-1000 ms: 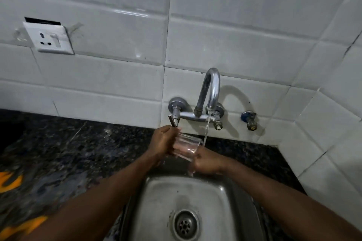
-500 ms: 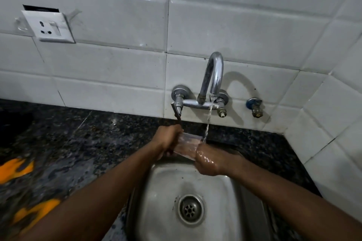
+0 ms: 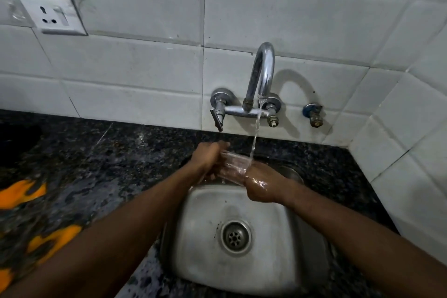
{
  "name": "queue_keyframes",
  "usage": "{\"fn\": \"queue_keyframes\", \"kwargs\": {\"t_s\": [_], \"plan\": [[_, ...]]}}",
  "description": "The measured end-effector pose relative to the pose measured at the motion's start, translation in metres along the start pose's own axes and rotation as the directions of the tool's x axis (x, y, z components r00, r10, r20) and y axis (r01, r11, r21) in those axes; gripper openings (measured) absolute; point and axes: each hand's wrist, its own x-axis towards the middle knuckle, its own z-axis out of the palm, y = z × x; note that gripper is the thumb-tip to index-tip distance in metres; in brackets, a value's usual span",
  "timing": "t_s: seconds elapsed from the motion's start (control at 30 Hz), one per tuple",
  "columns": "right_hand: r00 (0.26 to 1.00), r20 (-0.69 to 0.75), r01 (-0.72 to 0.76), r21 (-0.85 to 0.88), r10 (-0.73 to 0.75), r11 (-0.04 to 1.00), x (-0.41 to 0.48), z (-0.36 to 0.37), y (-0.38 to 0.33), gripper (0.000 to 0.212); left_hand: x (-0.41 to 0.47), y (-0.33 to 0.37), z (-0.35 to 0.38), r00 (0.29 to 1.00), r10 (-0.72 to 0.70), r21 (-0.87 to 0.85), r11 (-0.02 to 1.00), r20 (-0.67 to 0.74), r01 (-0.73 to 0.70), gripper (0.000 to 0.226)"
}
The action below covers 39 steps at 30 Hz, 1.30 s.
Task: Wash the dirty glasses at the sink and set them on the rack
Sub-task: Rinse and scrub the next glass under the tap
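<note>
A clear drinking glass (image 3: pixel 234 167) lies on its side between my two hands, over the back edge of the steel sink (image 3: pixel 200 237). My left hand (image 3: pixel 208 156) grips its left end. My right hand (image 3: pixel 262 185), wet and shiny, closes around its right end. Water runs from the chrome tap (image 3: pixel 262 72) in a thin stream (image 3: pixel 255 138) and lands on the glass where it meets my right hand. No rack is in view.
The sink has a round drain (image 3: pixel 235 236) and is set in a dark speckled stone counter (image 3: pixel 108 159). White tiled walls (image 3: pixel 302 14) stand behind and to the right. A small blue-handled valve (image 3: pixel 314 116) and a wall socket (image 3: pixel 52 16) are on the wall.
My hands and the glass have shifted slightly under the stream, the right hand getting wetter. The view has tipped downward, showing more of the sink.
</note>
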Motion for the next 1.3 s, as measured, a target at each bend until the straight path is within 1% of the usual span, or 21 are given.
{"fn": "queue_keyframes", "kwargs": {"t_s": [0.07,0.13,0.2,0.23,0.27,0.33,0.4,0.47,0.5,0.57,0.63,0.67,0.7,0.77,0.8,0.83,0.97,1.07,1.13,1.2,1.3], "plan": [[0.999,0.044,-0.012,0.247,0.001,0.969,0.006,-0.001,-0.003,0.073,-0.002,-0.003,-0.003,0.990,0.142,-0.096,0.985,0.005,-0.141,0.029],[0.998,0.067,-0.010,0.253,-0.007,0.967,0.010,0.000,-0.004,0.074,0.000,-0.006,-0.006,0.988,0.147,-0.027,0.989,-0.049,-0.148,0.027],[0.995,0.038,0.099,-0.116,-0.095,0.988,0.011,0.000,-0.007,0.070,0.004,-0.003,-0.009,0.998,-0.017,0.109,0.994,-0.055,0.023,0.030],[0.982,0.004,0.180,-0.322,-0.188,0.929,0.009,0.002,-0.003,0.066,0.004,-0.001,-0.010,0.995,-0.088,0.139,0.986,-0.039,0.093,0.029],[0.969,-0.039,0.211,-0.381,-0.243,0.900,0.006,0.000,0.000,0.064,0.004,0.000,-0.011,0.993,-0.112,0.131,0.985,-0.024,0.114,0.028],[0.966,-0.092,0.210,-0.259,-0.240,0.943,0.006,-0.004,0.005,0.075,0.002,0.004,-0.012,0.998,-0.060,0.027,0.998,0.037,0.059,0.031],[0.989,-0.068,0.135,0.052,-0.131,0.990,0.008,-0.006,0.004,0.081,-0.002,0.003,-0.011,0.994,0.081,-0.112,0.991,0.074,-0.073,0.030],[1.000,-0.012,0.017,0.343,-0.013,0.939,0.008,-0.001,0.000,0.068,-0.002,-0.001,-0.007,0.963,0.262,0.015,0.965,-0.062,-0.262,0.023],[1.000,-0.002,-0.011,0.347,0.013,0.938,0.007,0.000,0.000,0.063,-0.001,-0.002,-0.003,0.934,0.324,0.114,0.944,-0.152,-0.309,0.025],[0.999,-0.015,-0.029,0.376,0.037,0.926,0.002,0.003,0.005,0.054,-0.005,-0.002,0.006,0.912,0.321,0.169,0.944,-0.257,-0.285,0.030],[0.976,-0.078,-0.130,0.545,0.205,0.828,-0.003,0.003,0.001,0.037,-0.011,-0.003,0.016,0.929,0.208,0.079,0.978,-0.305,-0.193,0.031],[0.924,-0.147,-0.183,0.639,0.353,0.747,-0.002,0.003,-0.009,0.025,-0.013,-0.004,0.022,0.945,0.128,-0.020,0.990,-0.300,-0.140,0.032],[0.821,-0.238,-0.226,0.699,0.519,0.678,0.002,0.006,-0.017,0.018,-0.016,-0.005,0.025,0.961,0.062,-0.126,0.987,-0.270,-0.099,0.035],[0.545,-0.498,-0.293,0.641,0.675,0.709,0.008,0.017,-0.027,0.036,-0.016,-0.009,0.033,0.980,0.010,-0.240,0.969,-0.201,-0.059,0.042],[0.495,-0.572,-0.335,0.569,0.654,0.751,0.010,0.023,-0.028,0.045,-0.014,-0.010,0.034,0.983,-0.012,-0.263,0.964,-0.185,-0.037,0.047],[0.528,-0.590,-0.375,0.484,0.611,0.791,0.011,0.025,-0.027,0.050,-0.014,-0.011,0.034,0.984,-0.064,-0.285,0.958,-0.165,0.014,0.052],[0.801,-0.514,-0.372,-0.025,0.308,0.928,0.013,0.000,-0.010,0.052,-0.014,-0.020,0.025,0.961,-0.273,-0.381,0.894,-0.043,0.236,0.055],[0.867,-0.433,-0.331,-0.133,0.246,0.934,0.018,-0.029,-0.006,0.048,-0.015,-0.028,0.019,0.968,-0.248,-0.286,0.931,-0.048,0.224,0.041],[0.948,-0.234,-0.264,-0.187,0.218,0.946,0.023,-0.041,-0.006,0.047,-0.018,-0.029,0.016,0.966,-0.258,-0.264,0.932,-0.009,0.247,0.033],[0.984,-0.058,-0.177,-0.275,0.167,0.945,0.027,-0.049,-0.011,0.046,-0.021,-0.029,0.013,0.963,-0.269,-0.265,0.928,0.007,0.261,0.026],[0.977,-0.103,-0.208,-0.255,0.188,0.944,0.030,-0.060,-0.009,0.045,-0.021,-0.031,0.010,0.966,-0.260,-0.259,0.932,0.004,0.252,0.022]]}}
